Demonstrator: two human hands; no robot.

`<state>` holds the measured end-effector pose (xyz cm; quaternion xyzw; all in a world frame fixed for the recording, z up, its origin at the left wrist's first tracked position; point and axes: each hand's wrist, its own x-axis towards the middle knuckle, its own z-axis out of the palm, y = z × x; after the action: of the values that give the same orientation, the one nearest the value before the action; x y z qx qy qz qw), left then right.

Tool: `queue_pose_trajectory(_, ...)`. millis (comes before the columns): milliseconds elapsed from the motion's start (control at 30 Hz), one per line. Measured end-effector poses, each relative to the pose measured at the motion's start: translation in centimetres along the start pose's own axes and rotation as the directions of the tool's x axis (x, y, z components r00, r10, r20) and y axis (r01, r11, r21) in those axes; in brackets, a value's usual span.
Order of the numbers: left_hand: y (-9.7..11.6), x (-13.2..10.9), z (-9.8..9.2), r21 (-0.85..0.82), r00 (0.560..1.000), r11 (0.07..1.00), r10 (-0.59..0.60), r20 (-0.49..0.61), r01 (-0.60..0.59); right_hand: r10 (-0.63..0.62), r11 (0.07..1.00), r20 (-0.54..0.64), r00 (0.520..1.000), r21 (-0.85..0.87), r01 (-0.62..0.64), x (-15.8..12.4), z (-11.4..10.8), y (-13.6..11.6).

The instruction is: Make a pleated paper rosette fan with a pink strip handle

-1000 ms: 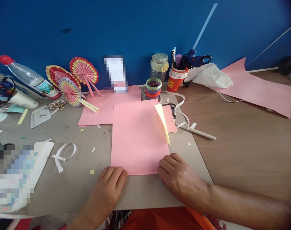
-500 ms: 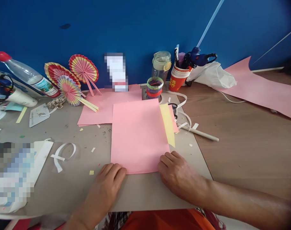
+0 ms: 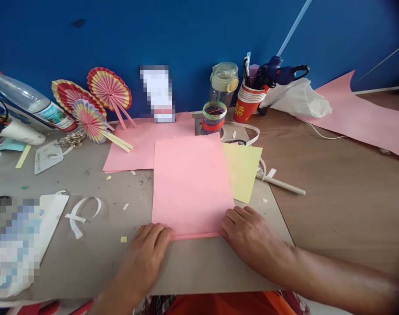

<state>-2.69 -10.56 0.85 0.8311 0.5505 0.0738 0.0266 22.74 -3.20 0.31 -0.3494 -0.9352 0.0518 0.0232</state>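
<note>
A pink sheet of paper (image 3: 191,183) lies in front of me on the grey board, with a narrow fold along its near edge. My left hand (image 3: 153,245) grips that edge at the near left corner, fingers curled over the paper. At the near right corner my right hand (image 3: 241,229) grips the same edge, its fingers bent and pressed together. Both thumbs are hidden. A yellow sheet (image 3: 243,168) sticks out from beneath the pink sheet's right side. Behind lie further pink sheets (image 3: 130,151).
Pleated paper fans (image 3: 110,89) and a plastic bottle (image 3: 54,113) are at the back left. A tape roll (image 3: 214,118), a lidded cup (image 3: 224,83) and stacked red paper cups (image 3: 248,103) stand at the back. A pale rod (image 3: 281,183) lies right; paper strips (image 3: 76,223) lie left.
A narrow fold now shows along the pink sheet's near edge between my hands. More of the yellow sheet shows on the right. The view has shifted slightly.
</note>
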Motion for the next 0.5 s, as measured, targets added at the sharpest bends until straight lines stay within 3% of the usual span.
queue_pose_trajectory(233,-0.1,-0.2,0.2,-0.011,0.998,0.998,-0.062,0.026,0.062,0.048,0.999,0.149,0.988,-0.005,-0.048,0.0,-0.7,0.7)
queue_pose_trajectory(500,-0.7,-0.6,0.8,-0.029,0.995,0.997,-0.080,-0.066,0.078,0.068,0.997,0.274,0.959,0.022,-0.077,-0.7,-1.3,2.0)
